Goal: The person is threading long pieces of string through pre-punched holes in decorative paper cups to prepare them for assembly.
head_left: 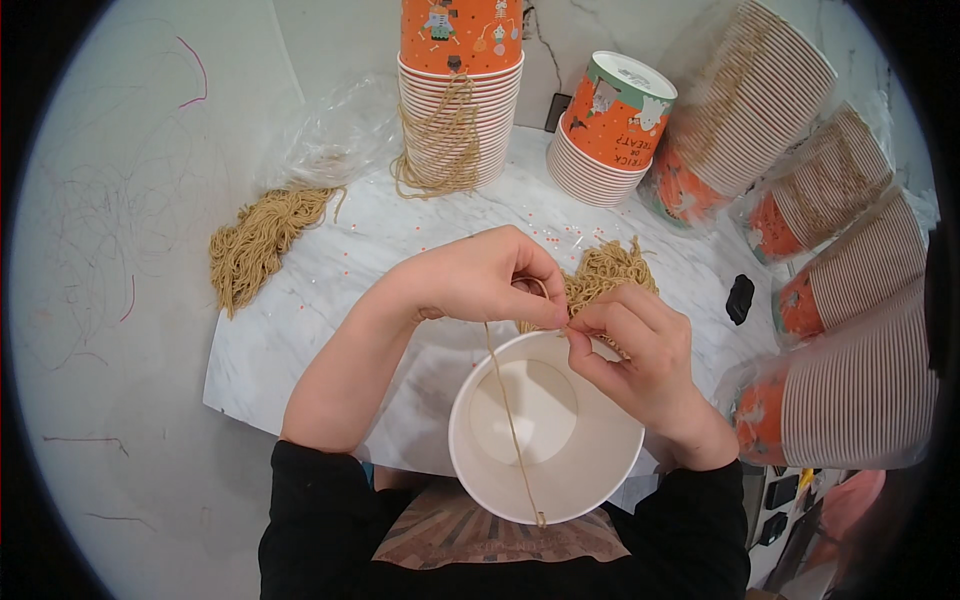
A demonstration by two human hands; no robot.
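A white-lined paper bucket (480, 455) stands in front of me with its mouth facing up. A thin tan cord (510, 410) is fixed at its near rim and runs across the opening up to my left hand (490, 275). The fingers of that hand are pinched on the cord, which loops under them, just above the far rim. My right hand (640, 345) is closed at the far right rim, its fingertips meeting the left ones at the cord's end. What lies exactly between the fingertips is too small to see. Behind the hands lies a bundle of tan cords (612, 268).
Another cord bundle (255, 245) hangs over the table's left edge beside a clear plastic bag (335, 135). Stacked orange buckets (458, 130) with cords draped on them stand at the back. A shorter stack (610, 125) and several bagged stacks (750, 100) line the right. A black object (739, 299) lies there.
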